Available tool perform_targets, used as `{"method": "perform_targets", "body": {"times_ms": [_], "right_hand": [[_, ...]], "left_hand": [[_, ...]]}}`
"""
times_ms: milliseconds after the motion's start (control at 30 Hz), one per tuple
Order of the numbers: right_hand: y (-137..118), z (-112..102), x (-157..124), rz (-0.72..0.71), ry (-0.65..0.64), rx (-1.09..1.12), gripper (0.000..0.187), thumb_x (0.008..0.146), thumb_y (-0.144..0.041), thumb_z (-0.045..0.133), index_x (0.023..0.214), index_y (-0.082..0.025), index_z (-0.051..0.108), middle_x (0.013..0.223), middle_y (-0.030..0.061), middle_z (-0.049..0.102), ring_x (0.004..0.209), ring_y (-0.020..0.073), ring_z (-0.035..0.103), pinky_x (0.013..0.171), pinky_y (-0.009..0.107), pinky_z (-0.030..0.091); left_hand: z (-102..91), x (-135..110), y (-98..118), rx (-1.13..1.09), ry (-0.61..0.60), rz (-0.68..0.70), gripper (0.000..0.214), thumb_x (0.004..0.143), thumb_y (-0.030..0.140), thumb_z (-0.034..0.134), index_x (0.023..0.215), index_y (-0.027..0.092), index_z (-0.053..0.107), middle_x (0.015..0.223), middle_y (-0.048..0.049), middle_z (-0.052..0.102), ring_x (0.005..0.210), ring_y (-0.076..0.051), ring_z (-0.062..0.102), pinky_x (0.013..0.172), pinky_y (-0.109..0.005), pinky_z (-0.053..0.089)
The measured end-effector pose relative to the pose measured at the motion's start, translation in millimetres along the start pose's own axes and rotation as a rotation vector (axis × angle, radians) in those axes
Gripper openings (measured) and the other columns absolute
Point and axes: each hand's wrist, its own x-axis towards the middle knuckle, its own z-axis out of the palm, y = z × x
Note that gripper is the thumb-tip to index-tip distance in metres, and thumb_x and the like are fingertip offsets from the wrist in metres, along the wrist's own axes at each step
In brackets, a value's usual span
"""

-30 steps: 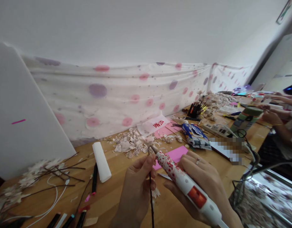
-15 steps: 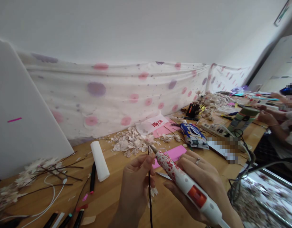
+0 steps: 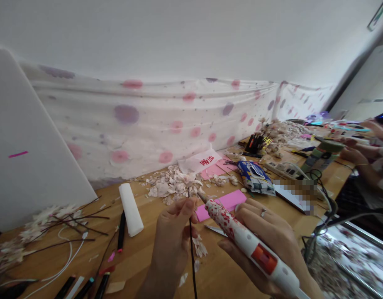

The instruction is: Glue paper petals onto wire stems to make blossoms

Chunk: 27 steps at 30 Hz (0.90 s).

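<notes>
My left hand point(image 3: 171, 234) pinches a thin dark stem point(image 3: 193, 257) near its upper end, the stem running down past the lower frame edge. A pale scrap, perhaps a petal, shows at the fingertips. In my right hand point(image 3: 274, 230) is a glue gun point(image 3: 237, 236) with a red-spotted front and an orange trigger. Its nozzle points up and left, close to the stem's top but slightly apart from it. Behind the stem tip lies a heap of pale petals point(image 3: 166, 185). Some loose petals point(image 3: 200, 247) rest on the table below my hands.
A pink strip point(image 3: 225, 203) and a blade point(image 3: 215, 229) lie beyond the glue gun. White rolled paper point(image 3: 131, 209), markers point(image 3: 121, 232) and finished-looking flower stems point(image 3: 60, 220) are on the left. A blue packet point(image 3: 256, 176) and power strip point(image 3: 281, 171) are right. Another person's hands point(image 3: 353, 153) are farther right.
The stem and my left hand have shifted slightly left. The glue gun's nozzle, which was at the stem's tip, is now a little apart from it.
</notes>
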Motion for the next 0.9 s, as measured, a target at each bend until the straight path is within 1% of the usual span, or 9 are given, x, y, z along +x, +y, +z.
{"method": "perform_targets", "body": {"times_ms": [167, 300, 400, 467, 567, 667, 733, 833, 900], "right_hand": [[-3.7, -8.3, 2.9, 0.027, -0.02, 0.008, 0.026, 0.09, -0.034, 0.066, 0.072, -0.022, 0.05, 0.066, -0.001, 0.052, 0.06, 0.0154, 0.046, 0.058, 0.031, 0.034], [16.1, -12.1, -10.8, 0.096, 0.054, -0.007, 0.028, 0.092, -0.039, 0.066, 0.072, -0.022, 0.057, 0.062, -0.0015, 0.055, 0.053, 0.0142, 0.049, 0.052, 0.029, 0.036], [53.4, -9.3, -33.3, 0.336, 0.175, -0.018, 0.029, 0.092, -0.043, 0.066, 0.072, -0.023, 0.062, 0.059, -0.0009, 0.058, 0.05, 0.0159, 0.053, 0.048, 0.03, 0.041], [84.9, -5.7, -50.7, 0.595, 0.153, -0.061, 0.033, 0.091, -0.052, 0.064, 0.075, -0.023, 0.065, 0.058, -0.0004, 0.058, 0.049, 0.0176, 0.054, 0.044, 0.031, 0.042], [129.6, 0.0, -76.7, 0.745, 0.078, -0.112, 0.04, 0.093, -0.052, 0.064, 0.067, -0.021, 0.062, 0.053, -0.0014, 0.055, 0.045, 0.0162, 0.053, 0.039, 0.029, 0.039], [160.9, 4.4, -100.6, 0.881, -0.022, -0.145, 0.035, 0.097, -0.044, 0.065, 0.076, -0.016, 0.063, 0.063, -0.0052, 0.059, 0.049, 0.0087, 0.054, 0.045, 0.021, 0.045], [173.4, 6.0, -113.6, 0.959, -0.058, -0.165, 0.029, 0.097, -0.039, 0.067, 0.082, -0.013, 0.065, 0.068, -0.0056, 0.061, 0.053, 0.0083, 0.057, 0.05, 0.021, 0.049], [183.8, 6.7, -125.7, 1.009, -0.041, -0.2, 0.023, 0.097, -0.036, 0.066, 0.098, -0.014, 0.069, 0.091, 0.0002, 0.07, 0.076, 0.016, 0.069, 0.066, 0.029, 0.059], [188.3, 6.4, -128.2, 1.015, 0.024, -0.247, 0.025, 0.098, -0.036, 0.065, 0.112, -0.016, 0.068, 0.111, 0.004, 0.07, 0.092, 0.0212, 0.07, 0.078, 0.036, 0.061]], "left_hand": [[-0.6, 0.8, 0.1, -0.016, 0.017, -0.045, 0.05, 0.036, 0.043, 0.102, 0.068, 0.013, 0.08, 0.05, 0.0033, 0.057, 0.043, -0.003, 0.047, 0.034, -0.009, 0.036], [0.0, -1.9, 1.5, -0.02, 0.018, -0.037, 0.049, 0.034, 0.043, 0.102, 0.067, 0.014, 0.079, 0.051, 0.0033, 0.057, 0.045, -0.004, 0.047, 0.034, -0.009, 0.036], [-2.9, -1.5, 3.2, -0.033, -0.005, -0.024, 0.045, 0.041, 0.043, 0.101, 0.069, 0.016, 0.08, 0.054, 0.0034, 0.057, 0.045, -0.003, 0.047, 0.036, -0.008, 0.036], [-5.7, -0.1, 4.8, -0.038, -0.014, -0.021, 0.043, 0.044, 0.043, 0.101, 0.071, 0.016, 0.081, 0.054, 0.0034, 0.058, 0.045, -0.002, 0.047, 0.036, -0.007, 0.036], [-9.5, 1.6, 8.5, -0.046, -0.009, -0.009, 0.042, 0.043, 0.041, 0.102, 0.071, 0.016, 0.081, 0.055, 0.0029, 0.058, 0.046, -0.003, 0.049, 0.035, -0.007, 0.037], [-11.2, 1.5, 12.8, -0.043, 0.021, 0.001, 0.044, 0.04, 0.039, 0.102, 0.07, 0.016, 0.081, 0.055, 0.0028, 0.059, 0.046, -0.003, 0.05, 0.034, -0.006, 0.037], [-10.4, 0.8, 15.6, -0.032, 0.048, 0.009, 0.046, 0.037, 0.039, 0.103, 0.07, 0.015, 0.081, 0.055, 0.003, 0.06, 0.045, -0.003, 0.049, 0.033, -0.006, 0.037], [-7.0, -0.4, 19.2, -0.011, 0.077, -0.011, 0.05, 0.031, 0.039, 0.103, 0.068, 0.015, 0.081, 0.052, 0.0036, 0.059, 0.043, -0.002, 0.047, 0.031, -0.007, 0.036], [-4.9, -1.0, 20.3, -0.002, 0.088, -0.035, 0.05, 0.029, 0.038, 0.103, 0.068, 0.015, 0.081, 0.05, 0.0043, 0.058, 0.041, -0.002, 0.046, 0.03, -0.007, 0.035]]}}
